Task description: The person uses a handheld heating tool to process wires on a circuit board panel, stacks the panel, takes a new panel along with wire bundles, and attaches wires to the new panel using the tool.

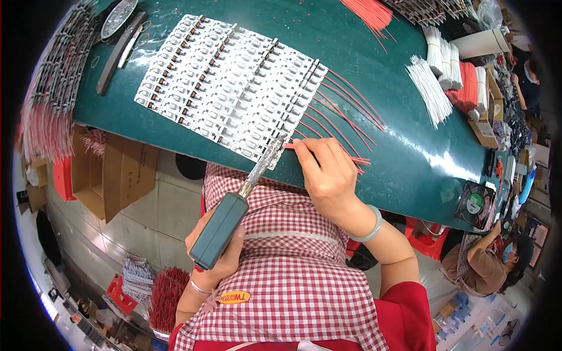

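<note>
Red wire (328, 153) pinched in right hand (328, 175) fingers (304, 153); left hand (216, 257) grips soldering iron (234, 207).

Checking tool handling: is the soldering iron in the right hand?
No, the left hand grips the soldering iron; the right hand pinches a red wire.

We see a red-and-white checked apron (293, 281) over red sleeves (404, 316), a pale green bangle (373, 225) on the right wrist, a thin silver bracelet (199, 288) on the left.
</note>
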